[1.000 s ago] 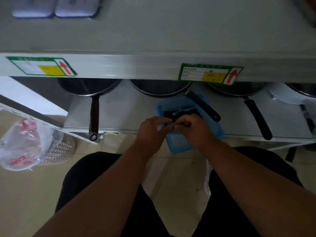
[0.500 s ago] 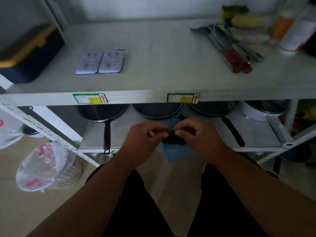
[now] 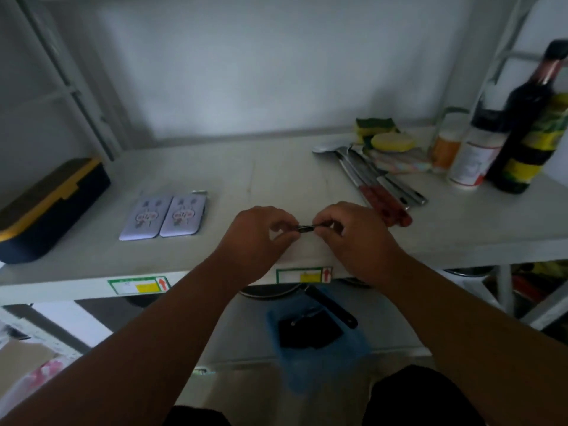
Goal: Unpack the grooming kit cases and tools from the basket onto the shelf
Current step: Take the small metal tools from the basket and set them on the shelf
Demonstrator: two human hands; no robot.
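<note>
My left hand and my right hand pinch the two ends of a small dark metal grooming tool just above the front of the upper shelf. Two lilac grooming kit cases lie flat side by side on that shelf, to the left of my hands. On the lower shelf sits the blue basket, holding a black open case with a small metal tool on it.
A dark box with a yellow lid sits at the shelf's left end. Knives and a ladle, sponges, jars and a dark bottle crowd the right. Pans rest on the lower shelf.
Both hands rose from the basket on the lower shelf to above the upper shelf's front edge, carrying the small tool between them. The view tilted upward.
</note>
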